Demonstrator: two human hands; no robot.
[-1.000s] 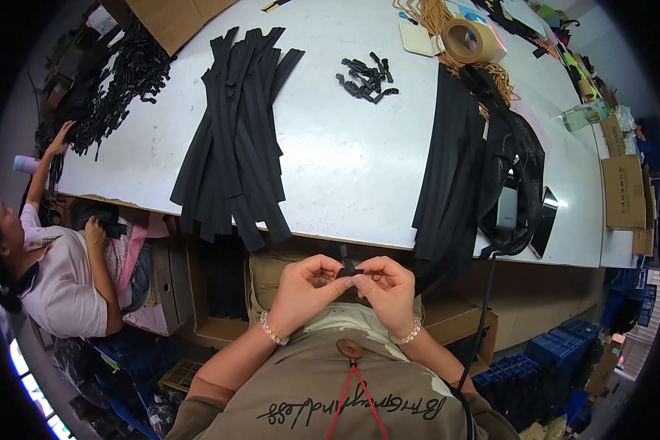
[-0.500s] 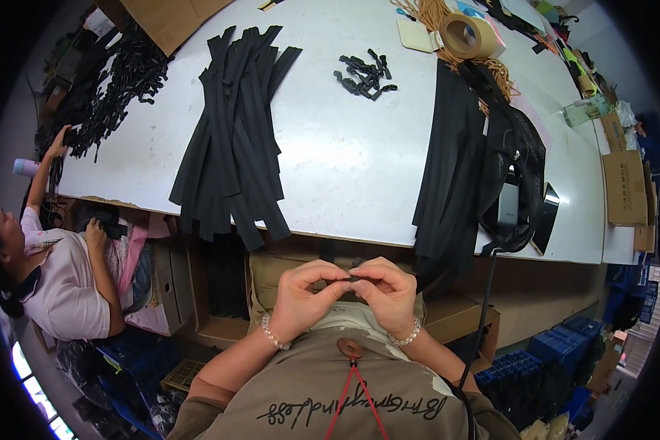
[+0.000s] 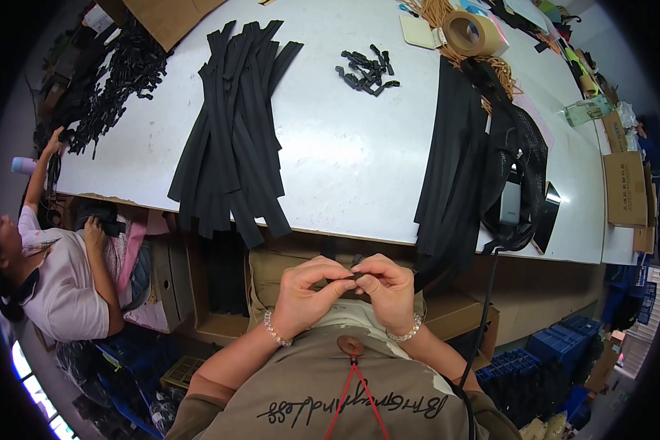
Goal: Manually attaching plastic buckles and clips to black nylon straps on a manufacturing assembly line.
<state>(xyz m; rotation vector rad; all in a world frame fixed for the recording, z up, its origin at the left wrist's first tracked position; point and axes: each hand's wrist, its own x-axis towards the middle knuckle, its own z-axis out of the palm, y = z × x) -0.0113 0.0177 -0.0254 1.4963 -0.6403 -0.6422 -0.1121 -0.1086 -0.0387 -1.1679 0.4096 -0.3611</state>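
Observation:
My left hand (image 3: 306, 292) and my right hand (image 3: 389, 292) meet in front of my chest, just off the table's near edge. Thumbs and forefingers of both are pinched on a small black piece (image 3: 356, 276). Fingertips cover most of it, so its exact kind is hidden. On the table ahead lies a loose pile of long flat black straps (image 3: 231, 139). Several small black plastic parts (image 3: 367, 71) are heaped to the right of that pile. Farther right, a second bundle of black straps (image 3: 447, 161) hangs over the near edge.
A white table (image 3: 345, 169) spans the view. At its right are a black mesh bag (image 3: 532, 147), a phone (image 3: 510, 203), a tape roll (image 3: 469, 34) and tan cord (image 3: 433, 11). Another person (image 3: 73, 286) sits at left, reaching toward a heap of black parts (image 3: 121, 81). Blue crates (image 3: 565, 341) stand lower right.
Both hands stay together, with the right fingers shifted slightly and more of the small black piece showing between the fingertips. Table items appear unmoved apart from a slight shift of the view.

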